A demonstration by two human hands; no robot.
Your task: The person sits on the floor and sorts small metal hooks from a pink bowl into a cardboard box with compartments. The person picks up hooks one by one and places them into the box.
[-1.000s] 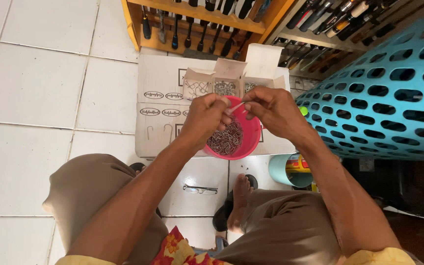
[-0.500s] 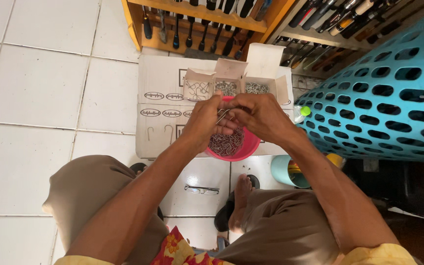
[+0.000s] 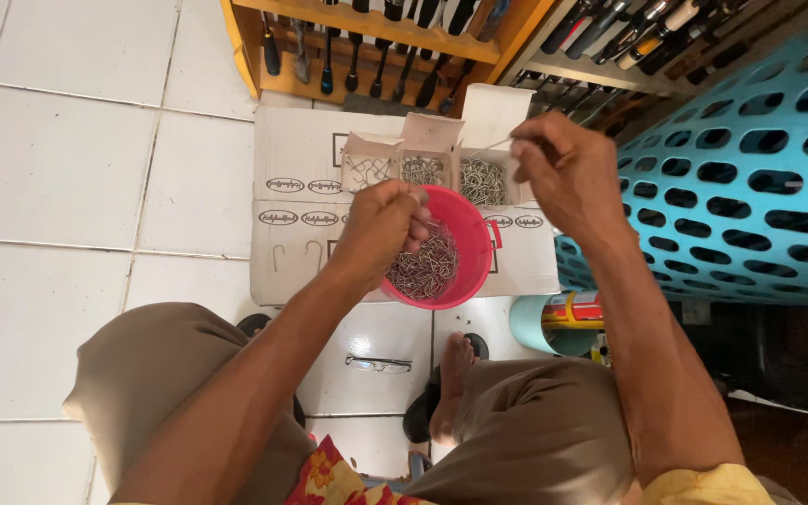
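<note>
Seated person seen from above, w/ a flat cardboard box (image 3: 301, 196) on the white tile floor (image 3: 58, 168). Left hand (image 3: 381, 229) is over a pink bowl (image 3: 465, 234) of small metal hooks (image 3: 423, 266), fingers curled shut on a few. Right hand (image 3: 568, 168), raised over three small open boxes (image 3: 427, 168) just behind the bowl, pinches one thin hook (image 3: 493, 145). Blue perforated basket (image 3: 750, 187) at right.

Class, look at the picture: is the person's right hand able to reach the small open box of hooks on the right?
Probably yes: the right hand hovers beside the rightmost small box, whose top is open, with nothing between them.
</note>
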